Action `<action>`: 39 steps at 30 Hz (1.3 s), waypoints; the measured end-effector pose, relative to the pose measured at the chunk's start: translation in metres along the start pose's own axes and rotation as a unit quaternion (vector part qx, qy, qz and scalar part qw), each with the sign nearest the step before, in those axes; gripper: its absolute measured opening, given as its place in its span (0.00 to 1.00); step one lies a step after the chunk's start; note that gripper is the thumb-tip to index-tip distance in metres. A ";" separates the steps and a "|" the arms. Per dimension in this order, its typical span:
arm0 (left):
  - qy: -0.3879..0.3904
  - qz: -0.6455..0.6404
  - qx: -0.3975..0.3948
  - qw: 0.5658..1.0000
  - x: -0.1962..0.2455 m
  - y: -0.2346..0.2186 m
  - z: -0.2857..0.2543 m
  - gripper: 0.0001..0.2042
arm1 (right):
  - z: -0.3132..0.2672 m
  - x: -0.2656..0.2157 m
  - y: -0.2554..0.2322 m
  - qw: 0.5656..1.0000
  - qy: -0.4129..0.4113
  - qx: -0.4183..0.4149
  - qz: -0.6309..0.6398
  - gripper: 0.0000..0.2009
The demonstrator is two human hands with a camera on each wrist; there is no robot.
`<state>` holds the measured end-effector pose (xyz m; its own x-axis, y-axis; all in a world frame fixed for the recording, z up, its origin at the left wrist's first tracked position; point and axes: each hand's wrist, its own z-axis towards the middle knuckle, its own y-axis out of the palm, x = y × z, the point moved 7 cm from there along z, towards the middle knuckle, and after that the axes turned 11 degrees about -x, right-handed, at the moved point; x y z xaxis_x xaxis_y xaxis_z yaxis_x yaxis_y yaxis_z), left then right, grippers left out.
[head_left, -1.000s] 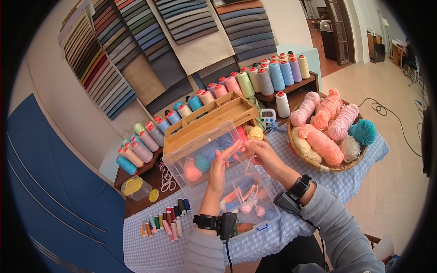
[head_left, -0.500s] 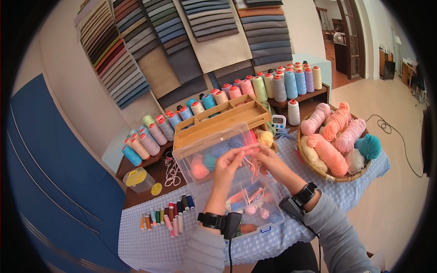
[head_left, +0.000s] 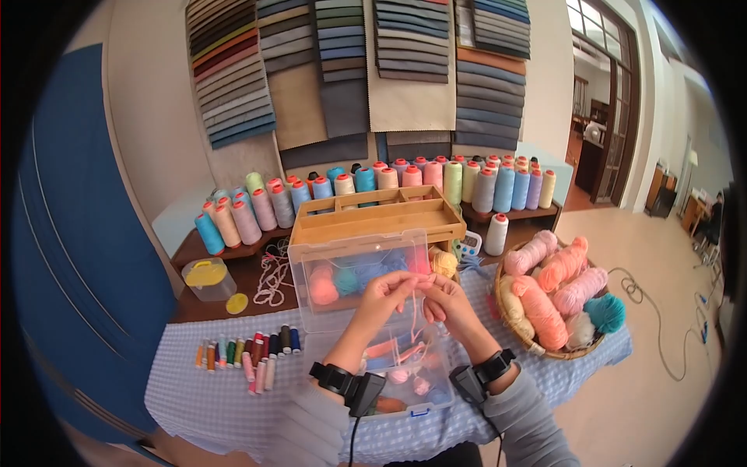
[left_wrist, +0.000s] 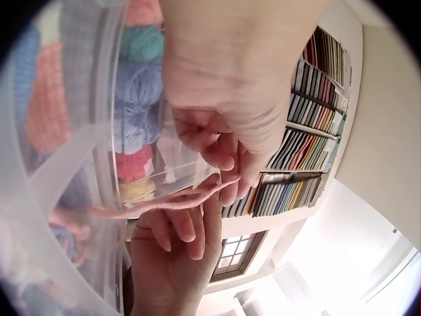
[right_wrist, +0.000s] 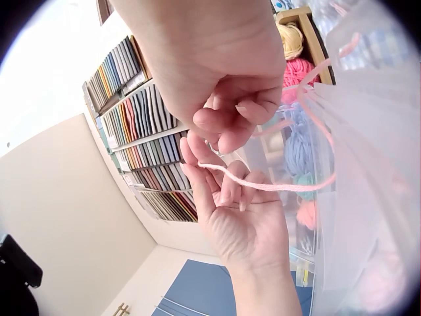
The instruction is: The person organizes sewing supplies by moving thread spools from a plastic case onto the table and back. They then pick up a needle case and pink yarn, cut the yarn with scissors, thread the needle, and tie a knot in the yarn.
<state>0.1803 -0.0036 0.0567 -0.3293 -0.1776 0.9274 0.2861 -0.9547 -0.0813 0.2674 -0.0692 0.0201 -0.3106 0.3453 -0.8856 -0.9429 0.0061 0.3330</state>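
A strand of pink yarn (head_left: 416,311) hangs from the fingertips of both hands, which meet above an open clear plastic box (head_left: 440,401). My left hand (head_left: 383,302) pinches the yarn between thumb and forefinger. Close against it, my right hand (head_left: 454,305) has curled fingers and pinches the yarn at the fingertips. In the left wrist view the pink strand (left_wrist: 158,205) runs from the fingers down toward the box. Divided compartments in the box hold small pink yarn balls (head_left: 421,386) and other yarn. Its clear lid (head_left: 299,307) stands raised behind the hands.
A wicker basket (head_left: 537,348) of yarn skeins stands at right. Small thread spools (head_left: 257,354) lie on the checked cloth (head_left: 183,389) at left. Behind are a wooden organizer (head_left: 373,226), large thread cones (head_left: 506,187), a timer (head_left: 469,244) and a yellow-lidded tub (head_left: 208,282).
The head view has turned and levelled, so the scene sits lower. Both hands stay together at the fingertips with the yarn, their fingers shifting slightly along it.
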 end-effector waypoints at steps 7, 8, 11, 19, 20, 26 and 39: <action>0.006 -0.028 -0.009 1.000 0.000 -0.002 -0.001 0.17 | 0.000 -0.004 -0.004 0.998 -0.043 0.029 -0.019 0.05; -0.003 -0.046 -0.004 0.999 -0.001 -0.002 -0.001 0.18 | 0.000 -0.006 -0.004 0.997 -0.051 0.039 -0.043 0.05; -0.025 -0.055 -0.001 0.998 -0.010 -0.005 0.000 0.21 | 0.000 -0.008 -0.006 0.992 -0.067 0.044 -0.096 0.05; -0.063 -0.011 -0.004 0.998 -0.013 -0.001 0.001 0.18 | -0.002 -0.009 0.001 0.989 -0.043 0.017 -0.140 0.08; -0.053 -0.023 -0.001 0.998 -0.010 0.000 0.000 0.19 | -0.002 -0.010 0.001 0.989 -0.042 0.011 -0.139 0.08; -0.040 -0.046 0.010 0.998 -0.017 -0.004 0.002 0.19 | -0.004 -0.014 0.006 0.992 -0.021 0.015 -0.127 0.11; 0.011 -0.077 0.043 0.996 -0.011 -0.012 0.001 0.11 | -0.006 0.009 0.023 0.982 0.151 -0.088 -0.073 0.08</action>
<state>0.1813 0.0098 0.0475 -0.3942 -0.0361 0.9183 0.3063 -0.9473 0.0942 0.2424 -0.0718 0.0172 -0.1666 0.0579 -0.9843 -0.9781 -0.1364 0.1575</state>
